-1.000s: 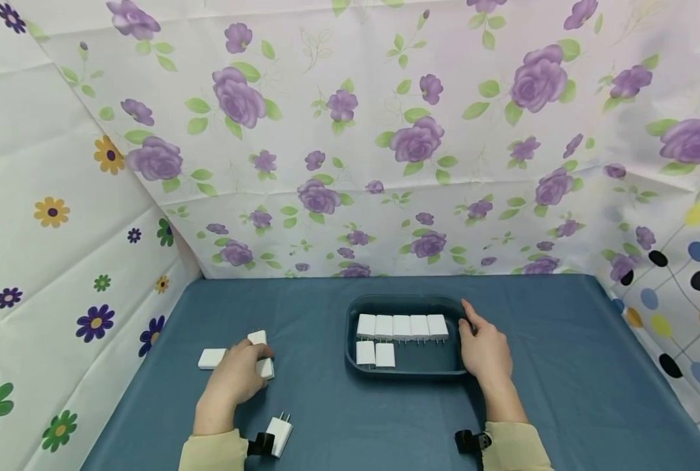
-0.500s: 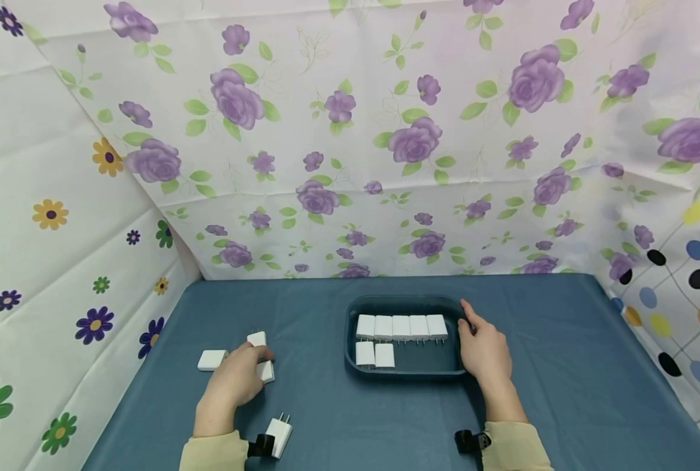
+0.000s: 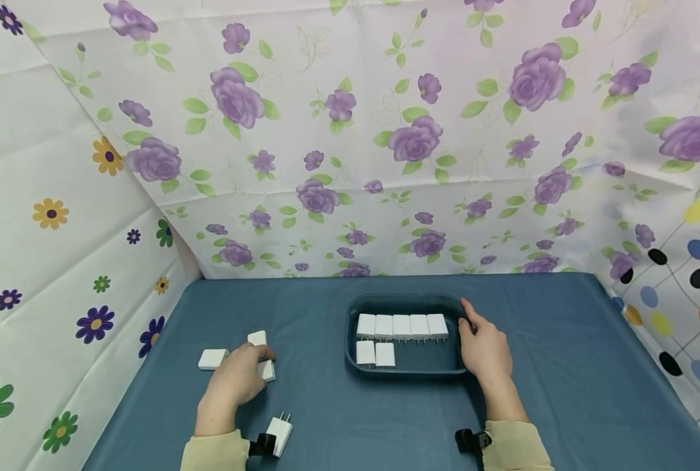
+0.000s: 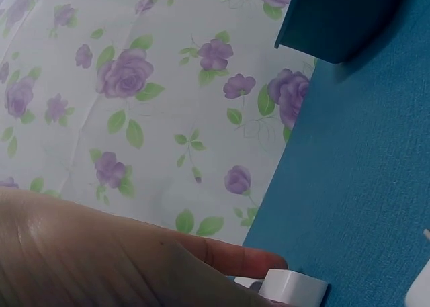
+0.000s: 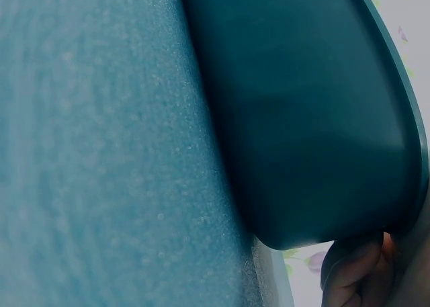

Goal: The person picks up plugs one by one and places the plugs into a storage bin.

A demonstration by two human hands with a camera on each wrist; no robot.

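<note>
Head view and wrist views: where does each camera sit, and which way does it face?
Head: on the head, facing forward and down at the tray and white plugs; left hand, right hand and sleeves show.
Left wrist: on that wrist, facing past the left hand at white plugs, the tray and floral cloth.
Right wrist: on that wrist, facing the tray's outer wall; part of the right hand shows, lower right.
Head and left wrist share left hand, tray and floral cloth.
</note>
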